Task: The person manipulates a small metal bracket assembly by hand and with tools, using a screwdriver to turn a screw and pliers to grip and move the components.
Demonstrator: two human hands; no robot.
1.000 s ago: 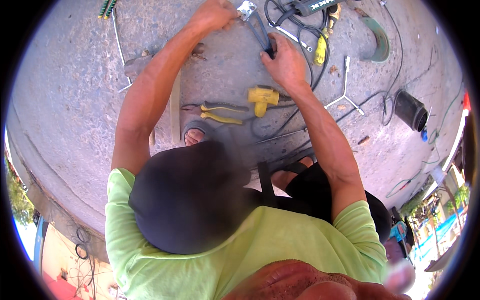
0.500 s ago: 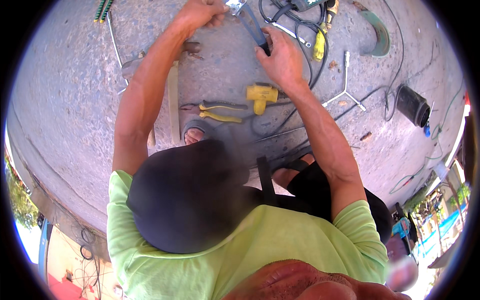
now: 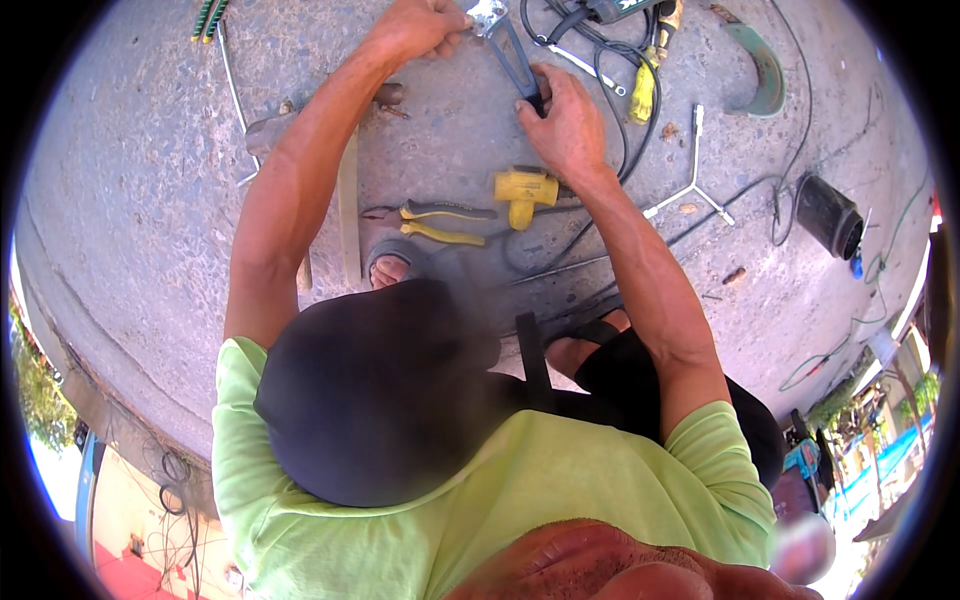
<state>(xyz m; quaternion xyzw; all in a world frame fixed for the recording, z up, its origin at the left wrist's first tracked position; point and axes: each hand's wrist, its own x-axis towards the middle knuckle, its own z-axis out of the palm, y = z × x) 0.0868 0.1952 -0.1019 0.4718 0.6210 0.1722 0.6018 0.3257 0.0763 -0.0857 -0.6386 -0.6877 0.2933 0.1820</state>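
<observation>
— Hands first: where are they and what do they grasp?

— Both reach out toward twelve o'clock over the concrete ground (image 3: 150,200). The left hand (image 3: 412,28) is clenched around a small shiny metal piece (image 3: 487,15) at the very top edge. The right hand (image 3: 565,125) sits at about one o'clock from picture centre, fingers closed on the lower end of a dark-handled tool (image 3: 515,60) whose other end runs up to that metal piece.

— So the metal piece is held from two sides?

— Yes: the left hand grips it directly, and the tool's tip meets it just beside the left fingers. How the tool bites on it is too small to tell.

— What lies around?

— Just below the right hand, at six o'clock from it, lies a yellow tool (image 3: 525,190). To its nine o'clock rest yellow-handled pliers (image 3: 440,222) on the ground. A black cable (image 3: 625,130) loops at three o'clock of the right hand, past a yellow-handled screwdriver (image 3: 645,90). Farther out toward three o'clock lie a white three-armed wrench (image 3: 693,185) and a dark cylinder (image 3: 828,215), well apart from the hands. A curved green piece (image 3: 762,70) lies near two o'clock.
</observation>
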